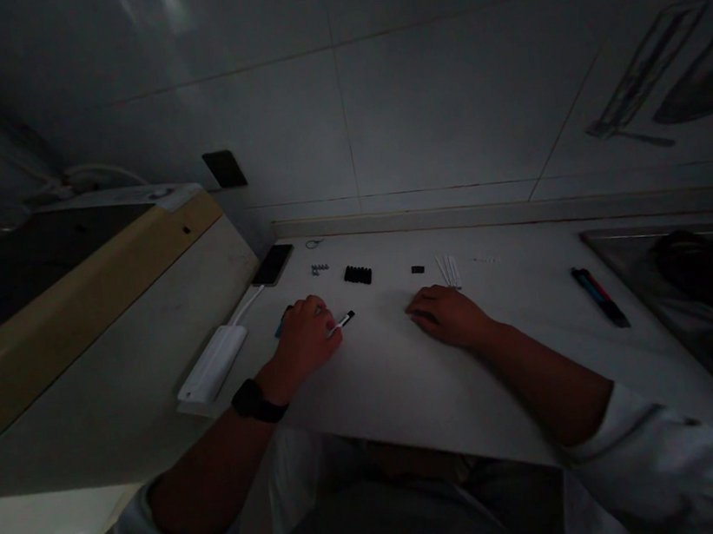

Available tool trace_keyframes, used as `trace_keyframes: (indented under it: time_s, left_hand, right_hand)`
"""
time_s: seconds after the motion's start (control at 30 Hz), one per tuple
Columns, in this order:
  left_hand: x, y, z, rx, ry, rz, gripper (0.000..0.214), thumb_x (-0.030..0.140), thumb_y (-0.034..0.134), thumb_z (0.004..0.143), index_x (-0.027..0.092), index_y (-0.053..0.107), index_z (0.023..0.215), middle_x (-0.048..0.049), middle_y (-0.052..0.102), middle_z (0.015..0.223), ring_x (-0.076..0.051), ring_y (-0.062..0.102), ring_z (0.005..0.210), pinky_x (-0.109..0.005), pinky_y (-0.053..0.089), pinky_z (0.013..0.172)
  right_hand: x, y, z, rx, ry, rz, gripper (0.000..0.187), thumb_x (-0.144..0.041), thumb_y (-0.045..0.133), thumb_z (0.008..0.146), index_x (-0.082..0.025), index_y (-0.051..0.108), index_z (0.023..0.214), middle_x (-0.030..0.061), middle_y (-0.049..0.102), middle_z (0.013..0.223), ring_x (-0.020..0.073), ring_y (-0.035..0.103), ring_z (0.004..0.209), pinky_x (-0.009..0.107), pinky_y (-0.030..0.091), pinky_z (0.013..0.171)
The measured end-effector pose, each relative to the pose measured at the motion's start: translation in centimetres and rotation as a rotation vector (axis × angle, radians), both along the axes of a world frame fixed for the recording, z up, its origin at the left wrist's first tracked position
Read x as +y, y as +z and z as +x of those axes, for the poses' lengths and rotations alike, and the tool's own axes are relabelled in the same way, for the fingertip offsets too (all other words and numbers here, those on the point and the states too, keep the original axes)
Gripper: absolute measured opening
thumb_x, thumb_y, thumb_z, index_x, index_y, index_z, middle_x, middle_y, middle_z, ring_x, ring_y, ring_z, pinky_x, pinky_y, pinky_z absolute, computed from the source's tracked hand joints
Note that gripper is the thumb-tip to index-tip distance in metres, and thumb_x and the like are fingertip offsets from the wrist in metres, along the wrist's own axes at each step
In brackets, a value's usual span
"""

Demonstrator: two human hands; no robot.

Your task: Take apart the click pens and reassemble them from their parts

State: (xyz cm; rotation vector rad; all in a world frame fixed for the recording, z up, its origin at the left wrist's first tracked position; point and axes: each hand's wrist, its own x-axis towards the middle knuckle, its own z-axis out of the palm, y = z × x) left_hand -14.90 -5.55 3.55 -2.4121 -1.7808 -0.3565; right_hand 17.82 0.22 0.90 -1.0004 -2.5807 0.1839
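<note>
My left hand [306, 333], with a black watch on its wrist, rests on the white worktop. Its fingers are closed on a thin white piece with a black end [348, 317], pointing right; its kind is unclear. Something blue [282, 321] shows partly behind that hand, its rest hidden. My right hand [447, 315] lies on the worktop with fingers curled together, and I see nothing in them. Just beyond it are several thin white strips [449, 270]. A black ridged block [358, 275] and a small dark flat piece [418, 269] lie farther back.
Several small metal parts [319, 268] and a thin loop [312, 244] lie at the back left. A phone [273, 264] and a white power strip [213, 365] line the left side. To the right are a dark pen-like tool [600, 297] and a metal-rimmed tray [659, 323].
</note>
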Motion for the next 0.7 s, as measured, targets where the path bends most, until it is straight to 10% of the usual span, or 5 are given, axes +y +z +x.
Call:
trace_keyframes:
  time_s: [0.43, 0.7]
  left_hand:
    - [4.9, 4.4, 9.5, -0.169, -0.451, 0.085, 0.014, 0.024, 0.074, 0.087, 0.019, 0.068, 0.099, -0.0083, 0.062, 0.113, -0.025, 0.061, 0.104, -0.042, 0.049, 0.092]
    - [7.2, 0.9, 10.5, -0.889, -0.415, -0.169, 0.021, 0.025, 0.074, 0.089, 0.020, 0.066, 0.107, -0.0054, 0.068, 0.103, -0.018, 0.065, 0.090, -0.034, 0.054, 0.085]
  right_hand:
    - [-0.2, 0.7, 0.0, 0.301, -0.091, 0.134, 0.018, -0.026, 0.065, 0.096, -0.021, 0.069, 0.113, 0.0116, 0.070, 0.108, 0.0274, 0.064, 0.102, 0.043, 0.052, 0.091]
    - [0.4, -0.2, -0.4, 0.518, -0.123, 0.013, 0.006, -0.028, 0.067, 0.097, -0.023, 0.070, 0.099, 0.0065, 0.069, 0.095, 0.0216, 0.066, 0.091, 0.038, 0.053, 0.084]
